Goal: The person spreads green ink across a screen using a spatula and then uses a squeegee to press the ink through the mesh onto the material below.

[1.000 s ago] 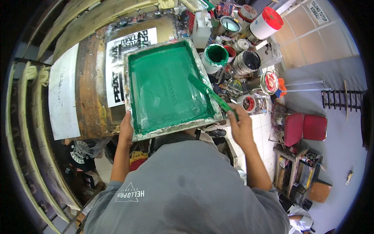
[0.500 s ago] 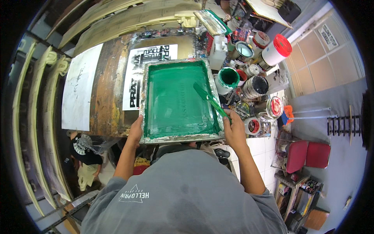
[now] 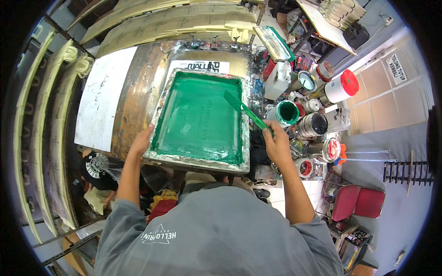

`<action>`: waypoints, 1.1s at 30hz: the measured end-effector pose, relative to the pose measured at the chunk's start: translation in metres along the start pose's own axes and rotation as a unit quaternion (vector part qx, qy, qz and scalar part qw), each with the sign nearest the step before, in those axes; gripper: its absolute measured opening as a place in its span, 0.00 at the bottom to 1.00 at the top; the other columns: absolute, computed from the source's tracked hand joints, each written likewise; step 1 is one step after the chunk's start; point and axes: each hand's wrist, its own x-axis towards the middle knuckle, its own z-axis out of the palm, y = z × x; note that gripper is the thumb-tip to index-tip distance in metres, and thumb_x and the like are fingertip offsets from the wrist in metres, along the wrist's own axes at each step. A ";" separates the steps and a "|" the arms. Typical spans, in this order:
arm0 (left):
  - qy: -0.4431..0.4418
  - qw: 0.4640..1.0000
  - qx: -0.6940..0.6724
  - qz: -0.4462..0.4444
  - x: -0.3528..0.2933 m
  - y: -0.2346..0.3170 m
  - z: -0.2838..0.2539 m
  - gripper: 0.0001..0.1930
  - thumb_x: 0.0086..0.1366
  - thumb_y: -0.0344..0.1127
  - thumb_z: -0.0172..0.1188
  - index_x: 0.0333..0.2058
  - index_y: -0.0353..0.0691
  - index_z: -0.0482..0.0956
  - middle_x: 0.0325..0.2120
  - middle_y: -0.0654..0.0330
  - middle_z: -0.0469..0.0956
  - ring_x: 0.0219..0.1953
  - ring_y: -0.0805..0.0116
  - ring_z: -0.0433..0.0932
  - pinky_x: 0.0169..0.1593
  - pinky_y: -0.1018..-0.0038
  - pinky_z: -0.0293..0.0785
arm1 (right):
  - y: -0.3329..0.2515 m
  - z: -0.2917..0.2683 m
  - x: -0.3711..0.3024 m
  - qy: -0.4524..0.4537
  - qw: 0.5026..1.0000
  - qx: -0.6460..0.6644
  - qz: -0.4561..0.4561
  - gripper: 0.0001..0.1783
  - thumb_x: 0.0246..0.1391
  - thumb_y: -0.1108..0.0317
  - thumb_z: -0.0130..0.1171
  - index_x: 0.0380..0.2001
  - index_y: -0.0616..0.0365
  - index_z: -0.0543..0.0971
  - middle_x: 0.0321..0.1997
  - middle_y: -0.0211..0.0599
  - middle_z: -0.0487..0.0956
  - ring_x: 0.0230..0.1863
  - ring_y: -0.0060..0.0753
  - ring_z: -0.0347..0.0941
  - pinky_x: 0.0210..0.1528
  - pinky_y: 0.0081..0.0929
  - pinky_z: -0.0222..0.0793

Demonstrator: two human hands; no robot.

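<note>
A screen printing frame (image 3: 198,166) with a green ink-covered mesh is held level in front of me, partly over the worktable. My left hand (image 3: 143,140) grips its left edge near the lower corner. In my right hand (image 3: 277,143), closed round the handle, is a green-smeared ink spatula (image 3: 248,112). Its blade reaches over the right part of the mesh; whether it touches the ink I cannot tell. My right hand is apart from the frame's right edge. Beyond the frame, a white sheet with black print (image 3: 209,66) is partly covered by it.
On the stained worktable (image 3: 131,106), a white board (image 3: 103,99) lies at left. Several ink tubs stand at right, including a green-ink tub (image 3: 275,115), beside a white jug (image 3: 278,81). Racks with pale panels (image 3: 39,138) line the left. Another person (image 3: 97,172) is low at left.
The frame has shifted left and turned slightly, with my left hand on it. My right hand has come away from its right edge, still holding the spatula. My view has shifted a little.
</note>
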 end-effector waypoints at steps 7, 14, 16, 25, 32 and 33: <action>0.002 1.000 -0.018 0.002 0.049 0.009 -0.040 0.39 0.70 0.63 0.51 0.60 0.27 0.71 0.61 0.44 0.71 0.63 0.57 0.69 0.65 0.69 0.60 | 0.067 0.066 0.077 0.036 0.997 0.068 -0.004 0.18 0.58 0.65 0.51 0.47 0.62 0.79 0.34 0.48 0.81 0.38 0.41 0.80 0.45 0.35 0.72; -0.017 0.998 0.040 -0.038 0.055 0.031 -0.048 0.37 0.71 0.62 0.48 0.63 0.33 0.69 0.64 0.46 0.68 0.64 0.54 0.68 0.66 0.65 0.60 | 0.071 0.104 0.196 -0.023 0.998 -0.062 0.003 0.19 0.54 0.60 0.54 0.41 0.62 0.83 0.40 0.52 0.84 0.41 0.52 0.81 0.47 0.40 0.74; -0.012 0.996 0.047 -0.076 0.039 0.049 -0.057 0.35 0.72 0.62 0.46 0.63 0.36 0.70 0.63 0.47 0.69 0.64 0.54 0.69 0.66 0.64 0.61 | 0.079 0.124 0.225 -0.066 0.995 -0.068 0.010 0.22 0.56 0.54 0.56 0.42 0.62 0.83 0.45 0.54 0.83 0.48 0.53 0.80 0.53 0.42 0.72; 0.020 0.989 0.147 0.013 0.078 -0.004 -0.088 0.42 0.67 0.72 0.43 0.59 0.37 0.74 0.64 0.42 0.66 0.66 0.45 0.65 0.67 0.55 0.59 | 0.105 0.168 0.298 -0.105 0.991 0.034 -0.071 0.17 0.61 0.61 0.54 0.27 0.67 0.77 0.22 0.26 0.70 0.27 0.21 0.64 0.30 0.30 0.62; -0.017 0.993 0.100 -0.054 0.050 0.028 -0.099 0.40 0.69 0.70 0.40 0.60 0.37 0.74 0.64 0.45 0.67 0.66 0.46 0.64 0.69 0.59 0.57 | 0.105 0.140 0.309 0.040 0.971 -0.219 -0.081 0.31 0.71 0.49 0.41 0.51 0.70 0.78 0.50 0.62 0.79 0.51 0.58 0.74 0.54 0.44 0.68; -0.019 0.993 0.099 -0.061 0.050 0.029 -0.098 0.40 0.69 0.69 0.40 0.60 0.37 0.74 0.64 0.45 0.67 0.66 0.46 0.64 0.69 0.58 0.57 | 0.112 0.136 0.310 0.031 0.969 -0.228 -0.092 0.32 0.71 0.49 0.39 0.53 0.70 0.77 0.52 0.65 0.77 0.54 0.61 0.72 0.57 0.47 0.66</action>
